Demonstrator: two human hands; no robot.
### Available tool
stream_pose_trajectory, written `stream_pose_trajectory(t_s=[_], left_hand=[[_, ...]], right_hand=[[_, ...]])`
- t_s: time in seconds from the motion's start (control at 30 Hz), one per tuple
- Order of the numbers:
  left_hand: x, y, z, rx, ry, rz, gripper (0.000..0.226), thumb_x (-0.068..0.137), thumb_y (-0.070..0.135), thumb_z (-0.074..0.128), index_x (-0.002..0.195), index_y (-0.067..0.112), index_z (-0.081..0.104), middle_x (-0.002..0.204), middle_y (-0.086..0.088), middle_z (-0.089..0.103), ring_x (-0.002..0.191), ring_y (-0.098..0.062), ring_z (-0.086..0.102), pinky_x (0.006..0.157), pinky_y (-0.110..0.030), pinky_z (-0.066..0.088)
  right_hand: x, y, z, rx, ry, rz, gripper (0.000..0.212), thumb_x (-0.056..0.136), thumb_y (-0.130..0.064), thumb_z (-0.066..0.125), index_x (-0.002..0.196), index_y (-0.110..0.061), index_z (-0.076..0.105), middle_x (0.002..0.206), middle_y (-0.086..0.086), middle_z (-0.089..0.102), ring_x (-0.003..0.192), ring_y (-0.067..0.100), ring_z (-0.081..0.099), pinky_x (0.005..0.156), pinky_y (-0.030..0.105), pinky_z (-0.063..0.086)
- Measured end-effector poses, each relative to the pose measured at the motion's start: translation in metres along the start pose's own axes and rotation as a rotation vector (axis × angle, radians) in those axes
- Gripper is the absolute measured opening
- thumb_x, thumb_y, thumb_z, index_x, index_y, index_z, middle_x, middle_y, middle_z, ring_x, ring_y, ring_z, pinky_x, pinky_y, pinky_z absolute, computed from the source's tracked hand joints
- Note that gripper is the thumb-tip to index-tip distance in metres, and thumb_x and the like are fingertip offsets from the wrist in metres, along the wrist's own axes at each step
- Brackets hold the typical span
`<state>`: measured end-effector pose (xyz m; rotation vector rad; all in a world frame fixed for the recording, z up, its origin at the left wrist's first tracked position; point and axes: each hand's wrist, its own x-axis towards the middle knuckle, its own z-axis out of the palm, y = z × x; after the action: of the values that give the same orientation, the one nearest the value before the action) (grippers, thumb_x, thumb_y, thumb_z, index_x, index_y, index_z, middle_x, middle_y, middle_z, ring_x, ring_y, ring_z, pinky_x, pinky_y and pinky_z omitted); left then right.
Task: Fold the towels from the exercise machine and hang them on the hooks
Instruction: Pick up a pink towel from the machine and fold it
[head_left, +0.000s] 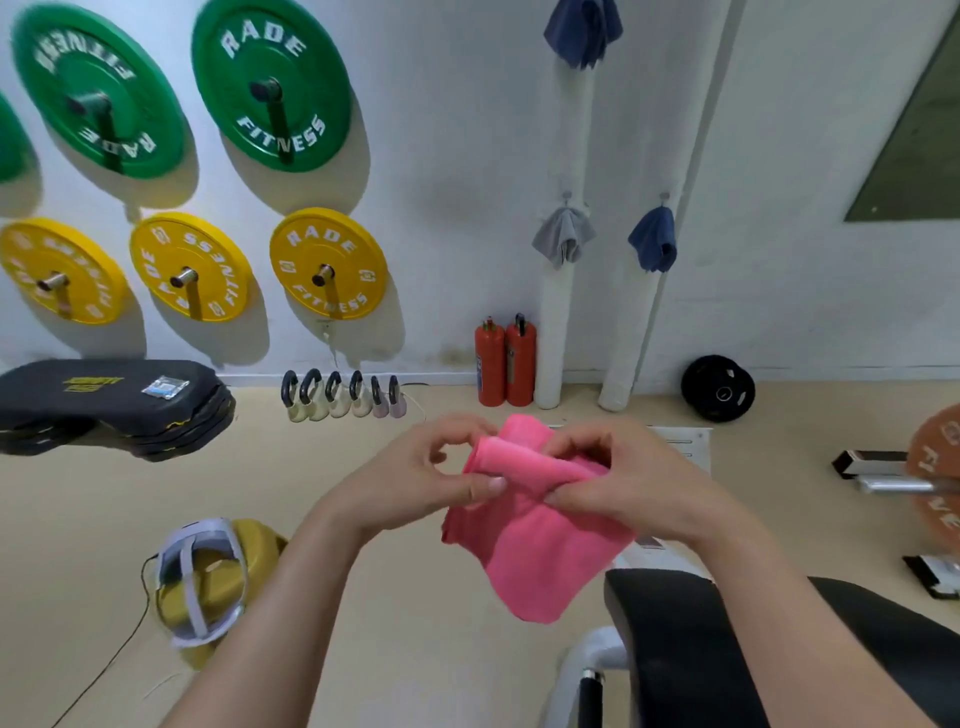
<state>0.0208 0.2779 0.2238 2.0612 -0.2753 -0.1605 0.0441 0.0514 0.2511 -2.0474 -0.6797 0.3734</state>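
the topmost blue towel (582, 31) at 12 o'clock is cut by the upper edge, so what it hangs from cannot be seen. a green plate (10, 140) at 9 o'clock and a brown plate (940, 467) at 3 o'clock are each sliced by the frame. the black bench pad (675, 649) at 5 o'clock lies partly behind the right forearm. the pink towel (535, 551) is held in the air just toward 5 o'clock from centre, plain bright pink, its top rolled into a soft ridge and the rest drooping in a loose flap. the left hand (415, 483) pinches the ridge's left end between thumb and curled fingers. the right hand (634, 478) grips the right end, fingertips buried in the fold. at 1 o'clock a grey towel (563, 236) and a second blue towel (654, 239) hang bunched side by side on wall hooks (566, 196).
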Motion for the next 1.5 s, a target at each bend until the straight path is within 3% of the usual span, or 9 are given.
stream_pose_trajectory(t_s=[0.13, 0.33, 0.4, 0.6, 0.67, 0.9, 1.13, 1.33, 1.5], left_hand=[[0.009, -0.001, -0.022, -0.4, -0.107, 0.062, 0.038, 0.068, 0.038, 0.081, 0.097, 0.014, 0.074, 0.09, -0.001, 0.07, 0.085, -0.015, 0.063, 0.075, -0.028, 0.05], [0.024, -0.03, -0.088, -0.534, 0.162, 0.05, 0.03, 0.064, 0.028, 0.081, 0.089, 0.012, 0.077, 0.087, -0.01, 0.074, 0.081, -0.023, 0.065, 0.077, -0.037, 0.051], [0.024, -0.037, -0.121, -0.55, 0.226, 0.066, 0.023, 0.068, 0.021, 0.078, 0.089, 0.013, 0.077, 0.088, -0.008, 0.074, 0.082, -0.022, 0.067, 0.077, -0.035, 0.053], [0.024, -0.063, -0.194, -0.535, 0.447, -0.041, 0.001, 0.075, 0.02, 0.077, 0.075, 0.02, 0.078, 0.079, -0.003, 0.073, 0.074, -0.017, 0.063, 0.074, -0.035, 0.048], [0.03, -0.073, -0.2, -0.565, 0.495, -0.075, 0.012, 0.082, 0.015, 0.07, 0.072, 0.019, 0.077, 0.08, -0.007, 0.07, 0.076, -0.019, 0.059, 0.075, -0.036, 0.045], [0.081, -0.078, -0.209, -0.782, 0.403, -0.094, 0.029, 0.094, 0.001, 0.052, 0.118, 0.014, 0.06, 0.099, -0.007, 0.066, 0.084, -0.018, 0.06, 0.079, -0.033, 0.048], [0.17, -0.043, -0.221, -0.565, 0.319, 0.024, 0.038, 0.088, -0.011, 0.048, 0.1, 0.018, 0.07, 0.095, -0.001, 0.072, 0.088, -0.015, 0.063, 0.078, -0.029, 0.048], [0.31, -0.003, -0.189, -0.146, 0.488, 0.094, 0.026, 0.09, 0.006, 0.043, 0.078, 0.019, 0.062, 0.074, 0.009, 0.06, 0.067, -0.007, 0.05, 0.057, -0.017, 0.036], [0.422, 0.019, -0.163, -0.078, 0.525, 0.087, 0.024, 0.091, 0.003, 0.036, 0.08, 0.01, 0.056, 0.073, 0.005, 0.053, 0.066, -0.006, 0.046, 0.054, -0.009, 0.035]], right_hand=[[0.026, -0.02, 0.004, 0.029, -0.041, -0.022, 0.017, 0.074, -0.008, 0.072, 0.083, -0.023, 0.073, 0.085, 0.002, 0.067, 0.082, 0.016, 0.063, 0.073, 0.028, 0.047], [0.082, -0.04, 0.032, 0.03, 0.051, 0.047, 0.01, 0.075, -0.022, 0.068, 0.083, -0.016, 0.066, 0.085, 0.011, 0.065, 0.075, 0.016, 0.06, 0.07, 0.037, 0.049], [0.1, -0.047, 0.046, -0.065, 0.025, 0.067, 0.027, 0.076, -0.036, 0.068, 0.082, -0.01, 0.067, 0.085, 0.017, 0.063, 0.074, 0.026, 0.057, 0.071, 0.043, 0.047], [0.143, -0.087, 0.06, -0.102, 0.159, 0.1, 0.021, 0.076, -0.04, 0.076, 0.069, -0.02, 0.075, 0.077, 0.017, 0.065, 0.061, 0.009, 0.047, 0.063, 0.027, 0.038], [0.159, -0.1, 0.063, -0.126, 0.207, 0.076, 0.023, 0.074, -0.038, 0.079, 0.059, -0.023, 0.069, 0.068, 0.01, 0.063, 0.059, 0.007, 0.047, 0.061, 0.027, 0.039], [0.202, -0.097, 0.055, -0.108, 0.346, 0.033, 0.021, 0.073, -0.013, 0.073, 0.069, -0.001, 0.057, 0.062, 0.0, 0.046, 0.058, 0.011, 0.041, 0.058, 0.029, 0.034], [0.243, -0.05, -0.013, -0.101, 0.387, 0.018, 0.034, 0.076, -0.006, 0.062, 0.096, -0.032, 0.053, 0.081, 0.001, 0.058, 0.065, 0.011, 0.051, 0.06, 0.026, 0.047], [0.283, -0.001, -0.114, -0.115, 0.377, -0.056, 0.022, 0.079, -0.006, 0.062, 0.082, -0.027, 0.067, 0.073, -0.002, 0.062, 0.065, 0.008, 0.053, 0.062, 0.019, 0.043], [0.322, 0.045, -0.2, -0.088, 0.433, -0.028, 0.008, 0.082, -0.017, 0.069, 0.077, -0.023, 0.069, 0.069, -0.007, 0.061, 0.063, -0.001, 0.051, 0.064, 0.017, 0.043]])
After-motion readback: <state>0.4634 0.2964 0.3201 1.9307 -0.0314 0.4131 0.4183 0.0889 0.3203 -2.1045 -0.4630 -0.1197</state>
